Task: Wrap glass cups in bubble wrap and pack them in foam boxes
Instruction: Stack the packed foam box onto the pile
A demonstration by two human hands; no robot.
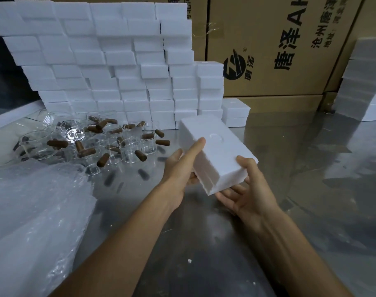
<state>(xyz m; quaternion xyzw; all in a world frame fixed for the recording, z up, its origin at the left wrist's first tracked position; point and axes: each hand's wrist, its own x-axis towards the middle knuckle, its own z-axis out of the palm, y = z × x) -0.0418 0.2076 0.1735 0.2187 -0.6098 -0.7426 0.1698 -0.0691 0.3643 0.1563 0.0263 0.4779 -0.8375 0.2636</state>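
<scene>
A closed white foam box point(215, 153) is held tilted above the steel table between both hands. My left hand point(180, 166) grips its left side, thumb lying along the top edge and fingers underneath. My right hand point(249, 189) cups the near right corner from below, thumb on the top face. A cluster of glass cups with brown wooden handles point(92, 142) stands on the table at the left. Sheets of bubble wrap point(32, 211) lie in a pile at the near left.
A tall wall of stacked foam boxes point(110, 61) fills the back left, with two more boxes point(235, 112) beside it. Printed cardboard cartons point(279, 50) stand behind. Another foam stack point(362, 82) rises at the right. The steel table point(247, 243) shows reflections.
</scene>
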